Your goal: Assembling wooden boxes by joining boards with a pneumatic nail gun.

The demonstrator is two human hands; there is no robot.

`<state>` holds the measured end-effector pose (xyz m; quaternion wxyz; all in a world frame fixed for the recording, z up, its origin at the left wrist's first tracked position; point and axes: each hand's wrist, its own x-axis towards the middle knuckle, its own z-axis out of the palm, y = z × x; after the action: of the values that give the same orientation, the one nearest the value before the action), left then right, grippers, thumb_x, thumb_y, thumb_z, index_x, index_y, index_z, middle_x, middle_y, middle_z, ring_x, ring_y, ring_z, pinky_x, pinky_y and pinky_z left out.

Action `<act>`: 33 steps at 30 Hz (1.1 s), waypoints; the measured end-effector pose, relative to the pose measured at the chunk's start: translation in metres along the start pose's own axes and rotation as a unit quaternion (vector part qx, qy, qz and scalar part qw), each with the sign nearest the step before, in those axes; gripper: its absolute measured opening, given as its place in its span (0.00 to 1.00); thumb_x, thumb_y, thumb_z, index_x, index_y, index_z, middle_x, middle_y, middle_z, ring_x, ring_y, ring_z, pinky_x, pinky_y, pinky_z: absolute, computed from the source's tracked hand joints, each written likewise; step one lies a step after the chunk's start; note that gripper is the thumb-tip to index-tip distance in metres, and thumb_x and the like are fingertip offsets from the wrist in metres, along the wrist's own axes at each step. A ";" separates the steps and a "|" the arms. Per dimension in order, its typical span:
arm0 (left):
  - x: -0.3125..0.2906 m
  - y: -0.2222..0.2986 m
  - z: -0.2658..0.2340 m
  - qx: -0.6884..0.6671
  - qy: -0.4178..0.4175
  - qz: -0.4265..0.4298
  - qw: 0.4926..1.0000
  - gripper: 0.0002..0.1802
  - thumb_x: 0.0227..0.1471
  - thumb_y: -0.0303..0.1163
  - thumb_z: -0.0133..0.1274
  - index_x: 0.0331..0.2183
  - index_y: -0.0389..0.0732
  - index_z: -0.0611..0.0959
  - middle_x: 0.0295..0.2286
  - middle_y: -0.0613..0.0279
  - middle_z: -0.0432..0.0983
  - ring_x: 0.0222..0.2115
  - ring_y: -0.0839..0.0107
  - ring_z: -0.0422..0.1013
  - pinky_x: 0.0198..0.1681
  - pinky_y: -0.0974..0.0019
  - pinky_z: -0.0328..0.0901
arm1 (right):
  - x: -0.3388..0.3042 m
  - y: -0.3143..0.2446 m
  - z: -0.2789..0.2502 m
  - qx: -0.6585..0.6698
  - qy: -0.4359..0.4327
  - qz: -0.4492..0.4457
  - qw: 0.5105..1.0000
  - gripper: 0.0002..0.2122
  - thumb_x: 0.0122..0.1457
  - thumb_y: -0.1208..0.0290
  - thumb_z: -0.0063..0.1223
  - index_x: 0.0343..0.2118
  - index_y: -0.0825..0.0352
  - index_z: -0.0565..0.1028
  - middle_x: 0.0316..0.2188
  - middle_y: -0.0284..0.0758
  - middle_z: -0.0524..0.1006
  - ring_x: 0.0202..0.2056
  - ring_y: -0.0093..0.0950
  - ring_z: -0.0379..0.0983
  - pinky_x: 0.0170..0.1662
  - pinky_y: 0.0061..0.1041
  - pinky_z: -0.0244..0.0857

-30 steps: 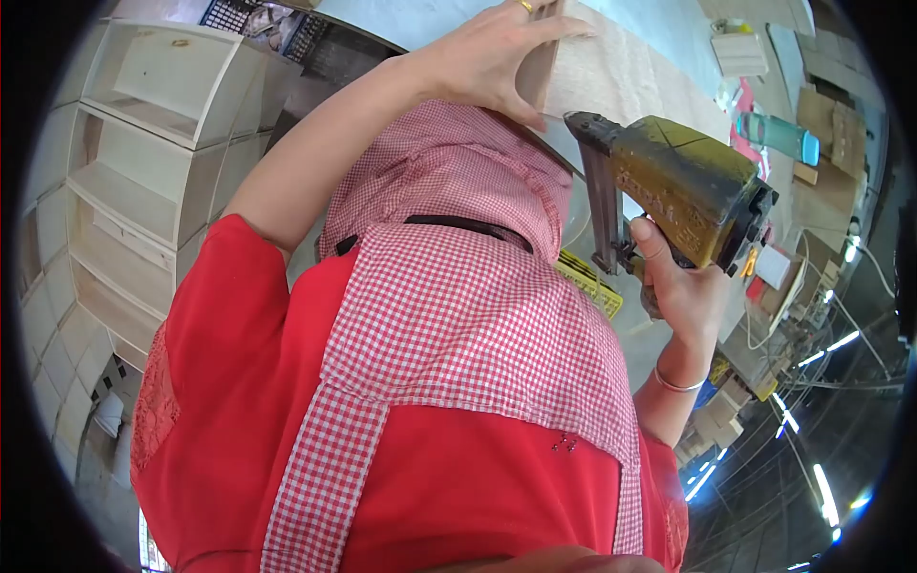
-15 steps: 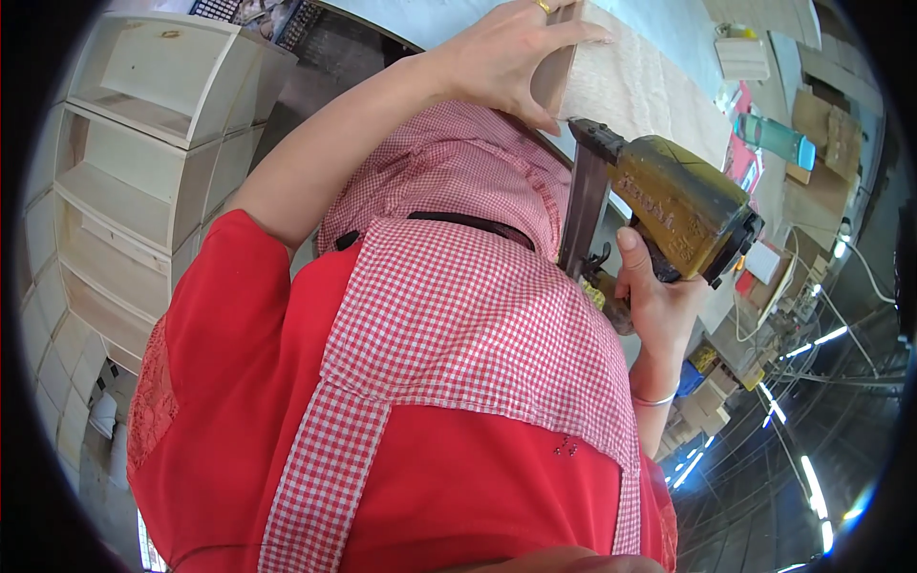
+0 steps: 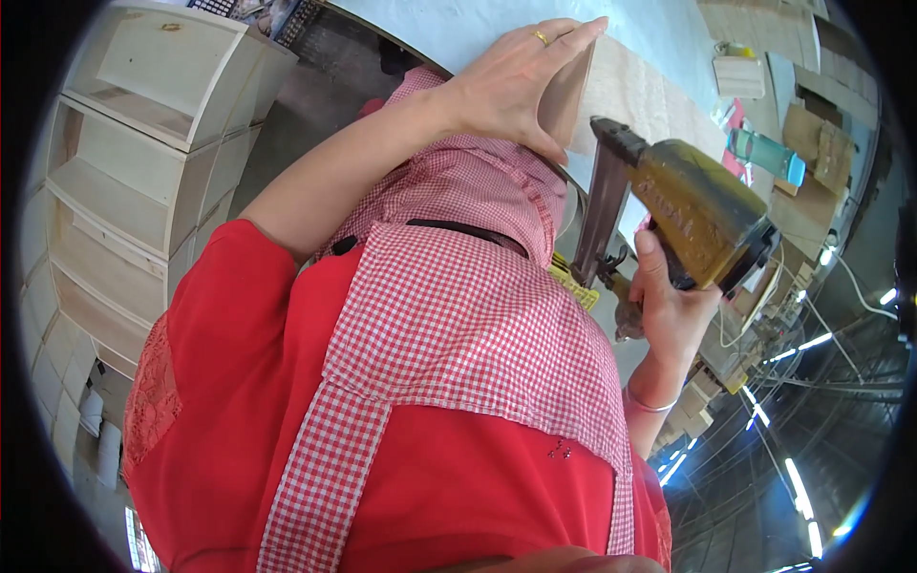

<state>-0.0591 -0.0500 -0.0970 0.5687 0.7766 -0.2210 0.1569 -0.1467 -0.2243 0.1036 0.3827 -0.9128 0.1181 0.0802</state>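
My left hand (image 3: 521, 91), with a gold ring on one finger, clasps the near end of a pale wooden piece (image 3: 635, 91), thumb and fingers spread across its end. The piece lies on the light-coloured tabletop (image 3: 430, 29). In my right hand (image 3: 669, 301) I hold a nail gun (image 3: 697, 210) by its handle, which my palm partly hides. Its body is yellowish brown, and a long dark magazine runs down its left side. The gun's dark nose stands just right of the wood's near corner, apparently apart from it.
Pale wooden shelf units (image 3: 124, 181) are stacked at the left. Toward the right lie a teal bottle (image 3: 764, 156), cardboard pieces (image 3: 821, 143) and a small block-shaped item (image 3: 738, 74). A yellow object (image 3: 575, 286) shows beside my apron, below the gun.
My right hand has drawn the nail gun right and slightly down, taking its nose off the wood's corner. My left hand keeps its hold, shifted slightly downward.
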 end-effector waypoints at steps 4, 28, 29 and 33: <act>-0.002 -0.001 0.001 0.013 0.021 0.003 1.000 0.76 0.19 0.42 0.75 0.65 0.42 0.46 0.56 0.46 0.59 0.58 0.50 0.56 0.61 0.54 0.53 | 0.027 0.007 -0.007 -0.083 -0.020 -0.084 0.993 0.14 0.55 0.69 0.63 0.39 0.71 0.76 0.24 0.29 0.75 0.16 0.14 0.64 0.17 0.15 0.56; -0.029 -0.013 -0.039 0.123 0.207 0.185 0.953 0.67 0.31 0.48 0.71 0.62 0.31 0.49 0.58 0.34 0.52 0.58 0.45 0.55 0.60 0.51 0.52 | 0.065 -0.016 -0.014 -0.148 -0.101 -0.219 0.959 0.11 0.54 0.69 0.64 0.35 0.71 0.78 0.21 0.28 0.76 0.16 0.12 0.64 0.18 0.15 0.56; -0.035 -0.003 -0.037 0.104 0.151 0.095 0.978 0.69 0.28 0.49 0.72 0.62 0.33 0.49 0.59 0.37 0.51 0.58 0.46 0.54 0.61 0.52 0.51 | 0.063 -0.017 -0.017 -0.145 -0.098 -0.222 0.959 0.11 0.54 0.69 0.64 0.35 0.71 0.78 0.21 0.28 0.76 0.16 0.12 0.64 0.18 0.15 0.56; -0.033 0.017 -0.029 0.058 0.013 -0.091 0.994 0.73 0.22 0.51 0.74 0.63 0.36 0.49 0.60 0.42 0.49 0.60 0.48 0.52 0.63 0.53 0.50 | 0.046 -0.018 -0.036 -0.080 0.000 -0.023 0.997 0.10 0.55 0.70 0.62 0.35 0.71 0.76 0.20 0.28 0.74 0.16 0.13 0.64 0.19 0.15 0.56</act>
<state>-0.0960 -0.0219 -0.0905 0.5376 0.8230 -0.1325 0.1270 -0.0959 -0.2455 0.1299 0.3106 -0.9428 0.0900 0.0808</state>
